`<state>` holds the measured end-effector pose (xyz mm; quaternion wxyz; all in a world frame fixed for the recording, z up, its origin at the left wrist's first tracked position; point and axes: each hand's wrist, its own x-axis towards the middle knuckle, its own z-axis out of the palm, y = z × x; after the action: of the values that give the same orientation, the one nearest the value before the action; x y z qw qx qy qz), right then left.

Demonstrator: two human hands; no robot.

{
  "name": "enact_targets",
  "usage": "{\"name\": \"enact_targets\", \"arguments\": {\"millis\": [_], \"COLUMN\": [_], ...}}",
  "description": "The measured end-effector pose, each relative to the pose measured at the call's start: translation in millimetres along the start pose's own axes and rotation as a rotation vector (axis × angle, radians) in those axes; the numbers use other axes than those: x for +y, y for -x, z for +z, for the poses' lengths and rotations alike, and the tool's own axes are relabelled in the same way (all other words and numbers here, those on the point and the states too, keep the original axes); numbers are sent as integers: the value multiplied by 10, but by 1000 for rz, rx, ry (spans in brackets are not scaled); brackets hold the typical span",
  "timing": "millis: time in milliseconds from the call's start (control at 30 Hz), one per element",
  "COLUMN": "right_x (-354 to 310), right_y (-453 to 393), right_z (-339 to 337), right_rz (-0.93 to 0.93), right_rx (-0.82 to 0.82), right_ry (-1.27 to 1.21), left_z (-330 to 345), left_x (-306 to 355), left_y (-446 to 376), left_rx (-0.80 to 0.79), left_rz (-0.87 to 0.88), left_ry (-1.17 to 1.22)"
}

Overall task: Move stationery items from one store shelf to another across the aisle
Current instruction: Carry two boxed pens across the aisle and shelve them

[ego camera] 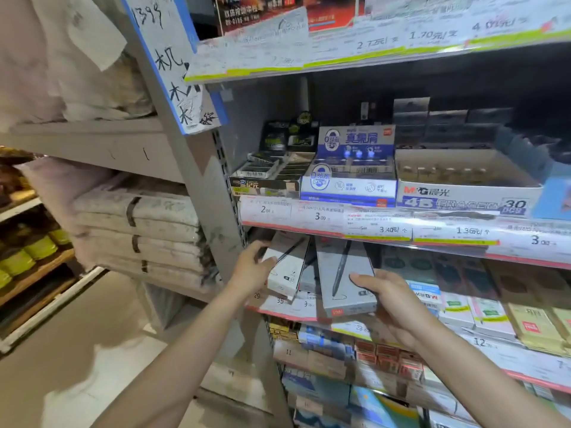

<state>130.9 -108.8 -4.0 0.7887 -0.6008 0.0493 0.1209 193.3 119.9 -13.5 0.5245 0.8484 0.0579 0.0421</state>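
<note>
**Pen boxes: position relative to both hands at the shelf edge**

Pen boxes stand tilted at the front of the third shelf, just below the price strip. Two are in hand. The white pen box is on the left; the grey pen box is on the right, just beside it.

Left hand: fingers curled round the left edge of the white pen box, gripping it. Right hand: thumb laid across the lower front of the grey pen box, fingers behind it, holding it.

Long axis: both boxes run from the shelf interior down and out toward the person, lower ends overhanging the shelf lip. Each hand grips near the lower half, so the free length lies ahead of and above the hands.

Judgement: withdrawal should follow the long axis, toward the body, to clear the price strip overhead. Each box is nearest its own hand; no crossover is needed.
</note>
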Motion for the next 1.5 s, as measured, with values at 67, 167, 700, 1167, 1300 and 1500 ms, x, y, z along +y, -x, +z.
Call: {"name": "enact_targets", "arguments": {"millis": [67,167,700,1167,1300,1500], "right_x": [12,52,185,253,289,341], "right_y": [-52,-142,-342,-436,-467,-529], "right_z": [26,81,227,331,432,481], "right_rz": [6,10,-55,-239,-285,-320], "right_rx": [25,78,91,68,120,234], "right_ry": [32,95,714,845,826,878], "left_z": [27,83,-13,-55,-50,-27], "left_x": [-18,-35,-302,-424,-364,-275], "left_y": [27,92,241,47,-1,-24], "left_rx": [33,87,-245,-246,-232,-196], "left_rz": [127,243,738,698,719,763], "left_ry": [-214,-383,-726,-828,-828,-789]}}
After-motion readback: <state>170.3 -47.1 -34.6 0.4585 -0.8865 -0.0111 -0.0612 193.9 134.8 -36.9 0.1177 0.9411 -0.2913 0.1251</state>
